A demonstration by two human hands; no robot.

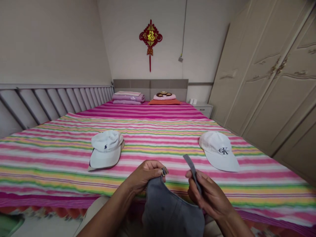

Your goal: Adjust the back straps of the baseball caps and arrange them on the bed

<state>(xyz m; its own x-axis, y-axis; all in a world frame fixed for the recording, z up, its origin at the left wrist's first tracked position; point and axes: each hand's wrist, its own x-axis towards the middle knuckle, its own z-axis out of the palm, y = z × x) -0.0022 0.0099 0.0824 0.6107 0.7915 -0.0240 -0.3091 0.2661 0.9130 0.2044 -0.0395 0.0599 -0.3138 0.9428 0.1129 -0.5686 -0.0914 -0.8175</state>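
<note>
Gray cap (172, 209), held before the striped bed (158, 140), has its 2 fastening ends apart. Left hand (146, 172), nearly closed, pinches the buckle (164, 171) end; right hand (209, 191), fingers curled, grips the strap (189, 162), tip upward. Beyond, the white rider-logo cap (105, 154) lies left, the white CK cap (217, 152) right, well apart.

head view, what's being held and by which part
A dark grey fabric cap: left hand at its small metal buckle, right hand by its narrow grey fabric strap.
</note>
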